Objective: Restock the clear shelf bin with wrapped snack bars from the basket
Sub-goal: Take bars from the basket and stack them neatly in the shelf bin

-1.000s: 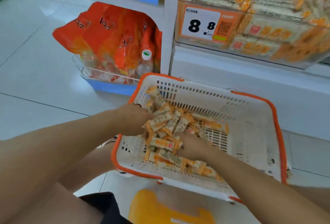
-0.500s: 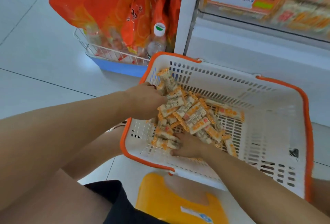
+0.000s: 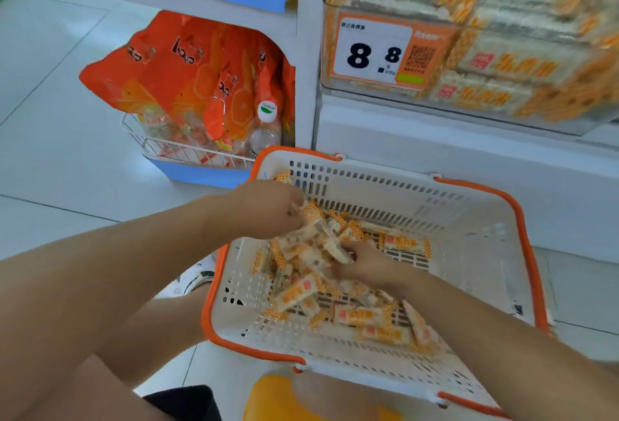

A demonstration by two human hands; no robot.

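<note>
Landmark = basket, white with orange rim, on the floor below the shelf.

Left of basket: wire rack of orange snack bags, untouched.

My left hand is over the basket's far-left corner, fingers curled and clamped on a bunch of snack bars. My right hand is at the basket's middle, fingers bent round bars from the other side. Exact finger gaps are blurred.

Change vs a second ago: both hands were flat down in the pile; now they've drawn toward each other and the bunch between them sits higher than the loose bars on the basket floor. View has also tipped back up.

Reading: scoop is gathered, lift is next. Plenty of bars are left in the basket's near half, so more trips are needed.

Above-right of basket: clear shelf bin with price tag, already stacked fairly high. Nothing from this handful is in it yet.
</note>
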